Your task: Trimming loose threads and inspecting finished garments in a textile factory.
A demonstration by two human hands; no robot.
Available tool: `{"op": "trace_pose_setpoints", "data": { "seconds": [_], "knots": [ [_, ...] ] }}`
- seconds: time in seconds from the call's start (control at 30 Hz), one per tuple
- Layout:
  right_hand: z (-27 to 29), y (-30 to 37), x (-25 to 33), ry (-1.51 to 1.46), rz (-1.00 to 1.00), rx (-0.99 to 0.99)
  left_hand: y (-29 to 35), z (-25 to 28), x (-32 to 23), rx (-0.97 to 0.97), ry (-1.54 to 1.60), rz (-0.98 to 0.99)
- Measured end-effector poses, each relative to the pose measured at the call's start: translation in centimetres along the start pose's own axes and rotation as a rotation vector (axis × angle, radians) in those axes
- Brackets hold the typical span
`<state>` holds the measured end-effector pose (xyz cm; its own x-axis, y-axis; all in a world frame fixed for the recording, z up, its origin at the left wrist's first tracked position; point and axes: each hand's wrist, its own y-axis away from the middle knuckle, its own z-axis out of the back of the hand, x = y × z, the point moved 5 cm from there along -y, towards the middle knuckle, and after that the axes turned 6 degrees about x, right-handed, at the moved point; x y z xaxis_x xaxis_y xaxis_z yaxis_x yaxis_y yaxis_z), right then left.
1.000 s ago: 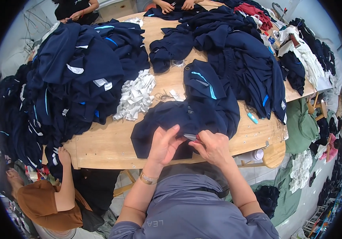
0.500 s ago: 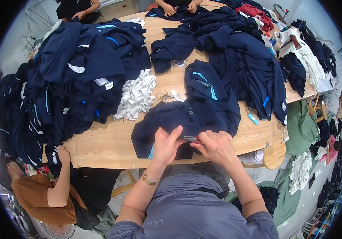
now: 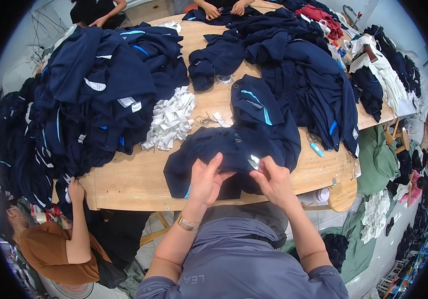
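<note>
Two hands work on a navy garment lying at the near edge of the wooden desk. Left hand: palm on the cloth, fingers together and pressing the fabric flat, a gold-coloured watch at the wrist. Right hand: fingers pinched on a small pale label at the garment's near fold. A heap of white labels lies just beyond the garment, to the left. A large pile of navy clothes covers the desk's left side; another navy pile covers its far right. A small light-blue tube-shaped object lies near the right edge. A person in a brown shirt sits at lower left, one hand on the desk's corner.
</note>
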<state>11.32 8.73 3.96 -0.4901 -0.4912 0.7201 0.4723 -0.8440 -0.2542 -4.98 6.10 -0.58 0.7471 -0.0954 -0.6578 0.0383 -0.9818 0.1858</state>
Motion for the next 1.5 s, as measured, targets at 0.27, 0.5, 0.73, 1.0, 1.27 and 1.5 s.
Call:
{"op": "trace_pose_setpoints", "data": {
  "seconds": [0.27,0.5,0.73,1.0,1.27,1.5],
  "knots": [
    [-1.1,0.2,-0.2,0.273,0.160,0.021,-0.2,1.1,0.3,-0.017,0.153,0.050],
    [-1.2,0.7,-0.4,0.351,0.180,0.010,-0.3,0.3,0.9,-0.028,0.023,-0.034],
    [-1.3,0.9,-0.4,0.421,0.205,0.045,-0.9,1.5,1.4,-0.137,-0.055,-0.162],
    [-1.7,0.7,-0.3,0.485,0.258,0.091,-0.8,1.5,1.5,-0.194,-0.114,-0.148],
    [-1.7,0.4,0.1,0.502,0.307,0.083,-0.7,1.6,1.7,-0.210,-0.209,-0.168],
    [-1.9,0.4,-0.1,0.455,0.199,0.168,-0.5,1.5,1.1,-0.213,-0.194,-0.181]
  ]
}}
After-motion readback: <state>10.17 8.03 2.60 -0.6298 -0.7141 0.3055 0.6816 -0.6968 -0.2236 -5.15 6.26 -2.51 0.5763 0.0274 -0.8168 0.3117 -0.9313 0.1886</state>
